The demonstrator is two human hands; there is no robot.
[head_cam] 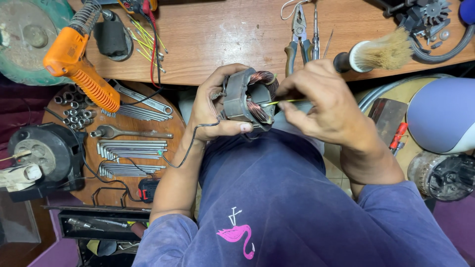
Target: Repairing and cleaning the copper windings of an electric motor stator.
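My left hand (213, 110) grips a grey motor stator (246, 99) with copper windings, held above my lap in front of the wooden bench (222, 34). A thin black wire (190, 143) hangs from the stator down past my left wrist. My right hand (324, 101) pinches a thin yellow sleeve (283, 102) whose tip reaches into the stator's windings.
An orange soldering gun (81, 66) rests at the left. A round wooden board (128, 143) holds sockets, wrenches and hex keys. Pliers (298, 34), a brush (378, 53), loose yellow sleeves (143, 37) and motor parts (425, 17) lie on the bench. A motor housing (443, 174) sits at the right.
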